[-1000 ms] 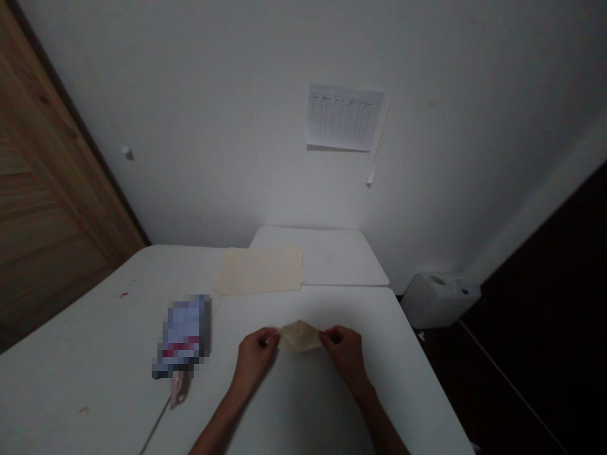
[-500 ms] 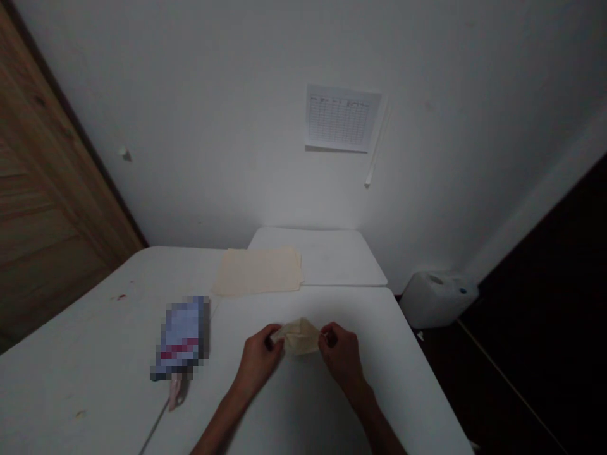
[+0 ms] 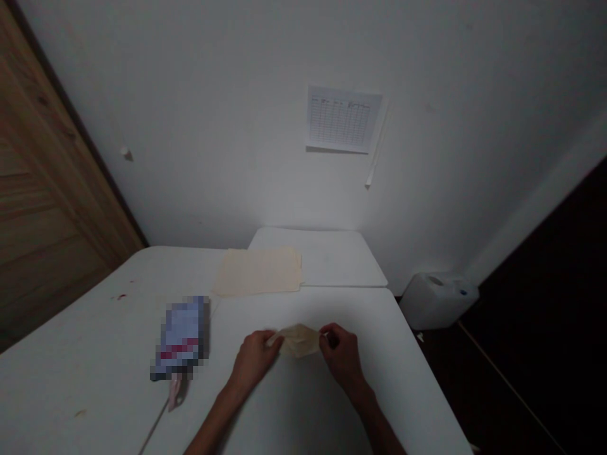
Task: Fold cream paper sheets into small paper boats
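Both of my hands are raised slightly over the white table [image 3: 360, 309], pinching a folded piece of cream paper [image 3: 298, 340] between them. My left hand [image 3: 255, 360] holds its left corner, and my right hand [image 3: 341, 357] grips its right side. A flat sheaf of the same cream paper, possibly a folder [image 3: 258, 272], lies beyond them at the table's far edge. To the left of my left hand lies a blue packet with a red stripe [image 3: 180, 338], pixelated and unreadable, with a pink tag [image 3: 174, 390] at its near end.
A second white table [image 3: 327, 265] adjoins the far end. A wooden door [image 3: 52, 158] stands at the left, and a printed grid sheet [image 3: 342, 119] hangs on the wall. A white plastic canister [image 3: 436, 301] sits on the dark floor at the right.
The folded paper has flattened slightly and sits a little lower between my hands. My left hand has turned inward along its left corner. The other objects have not moved.
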`<state>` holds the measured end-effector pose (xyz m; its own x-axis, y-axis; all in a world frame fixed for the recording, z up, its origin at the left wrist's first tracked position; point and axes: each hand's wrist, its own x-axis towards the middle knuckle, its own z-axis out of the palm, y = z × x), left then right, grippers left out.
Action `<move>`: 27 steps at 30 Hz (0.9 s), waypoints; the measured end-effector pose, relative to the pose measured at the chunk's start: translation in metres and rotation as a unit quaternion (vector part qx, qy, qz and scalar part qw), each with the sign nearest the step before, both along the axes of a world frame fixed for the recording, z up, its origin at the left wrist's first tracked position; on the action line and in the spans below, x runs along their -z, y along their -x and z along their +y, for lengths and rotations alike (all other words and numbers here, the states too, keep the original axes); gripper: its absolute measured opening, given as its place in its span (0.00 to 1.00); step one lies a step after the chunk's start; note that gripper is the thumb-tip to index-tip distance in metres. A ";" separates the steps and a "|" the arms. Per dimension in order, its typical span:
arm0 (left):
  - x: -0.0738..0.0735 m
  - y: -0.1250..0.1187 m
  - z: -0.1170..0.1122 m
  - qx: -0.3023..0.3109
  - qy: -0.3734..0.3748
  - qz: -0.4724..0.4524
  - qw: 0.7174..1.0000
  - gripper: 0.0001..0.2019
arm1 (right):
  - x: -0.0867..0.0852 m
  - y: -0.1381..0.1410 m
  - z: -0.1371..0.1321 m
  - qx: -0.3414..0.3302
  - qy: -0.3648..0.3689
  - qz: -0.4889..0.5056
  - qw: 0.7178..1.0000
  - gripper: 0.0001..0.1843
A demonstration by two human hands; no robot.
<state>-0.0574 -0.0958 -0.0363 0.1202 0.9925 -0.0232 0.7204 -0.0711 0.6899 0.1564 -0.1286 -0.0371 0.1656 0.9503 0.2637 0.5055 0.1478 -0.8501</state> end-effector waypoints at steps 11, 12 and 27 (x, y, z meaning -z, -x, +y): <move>-0.013 -0.009 -0.015 -0.005 -0.009 0.179 0.984 0.20 | -0.001 0.004 -0.002 -0.011 0.024 -0.074 0.997 0.12; -0.013 -0.009 -0.015 -0.008 -0.009 0.187 0.982 0.18 | -0.001 0.004 -0.001 -0.012 0.025 -0.077 0.997 0.13; -0.026 -0.018 0.003 0.159 -0.028 0.194 0.967 0.15 | -0.009 0.004 0.001 -0.048 0.019 -0.067 0.996 0.11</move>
